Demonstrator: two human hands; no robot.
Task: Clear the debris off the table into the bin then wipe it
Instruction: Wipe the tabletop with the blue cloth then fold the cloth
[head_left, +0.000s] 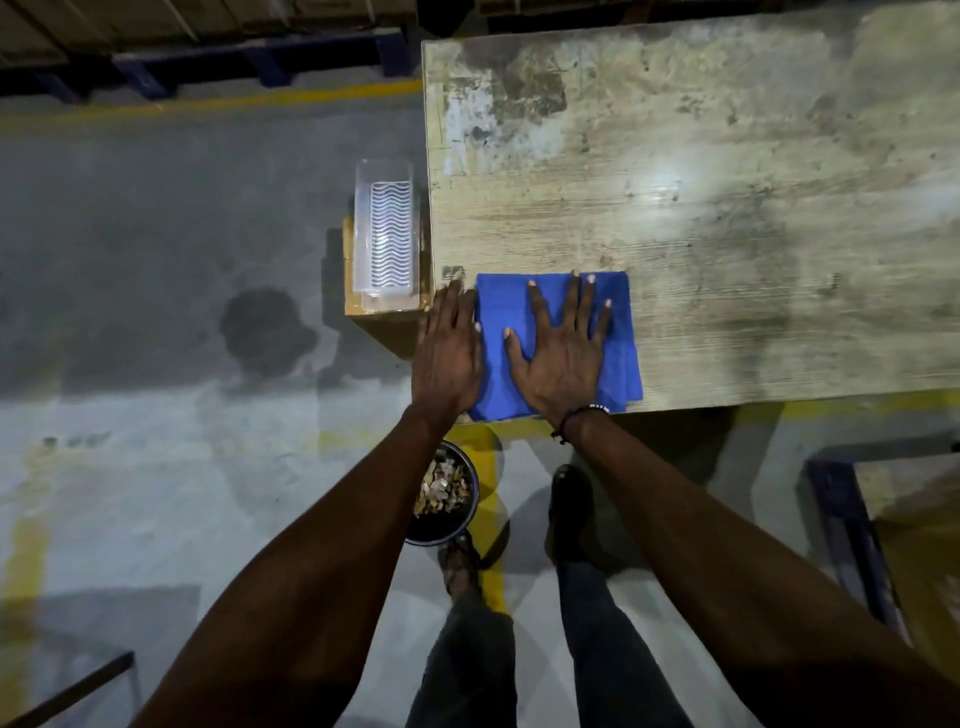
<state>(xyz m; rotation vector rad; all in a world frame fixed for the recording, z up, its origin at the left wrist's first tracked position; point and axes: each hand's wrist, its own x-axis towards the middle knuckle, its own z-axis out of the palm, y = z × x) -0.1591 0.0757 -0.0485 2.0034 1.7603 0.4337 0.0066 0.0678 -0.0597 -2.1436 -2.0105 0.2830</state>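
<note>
- Grey concrete floor, stained and marked with yellow lines, fills the left side.
- Beside the desk's left edge, a clear plastic tray sits on a cardboard box.
- Left hand lies flat, fingers straight and together, on the desk's near left corner, its thumb side touching the cloth's left edge.
- Bin stands on the floor below that corner, holding debris.
- Blue cloth lies folded at the desk's near edge.
- Right hand presses flat on the cloth, fingers spread, gripping nothing.
- Worn wooden desk stretches right, blotchy and scuffed.
</note>
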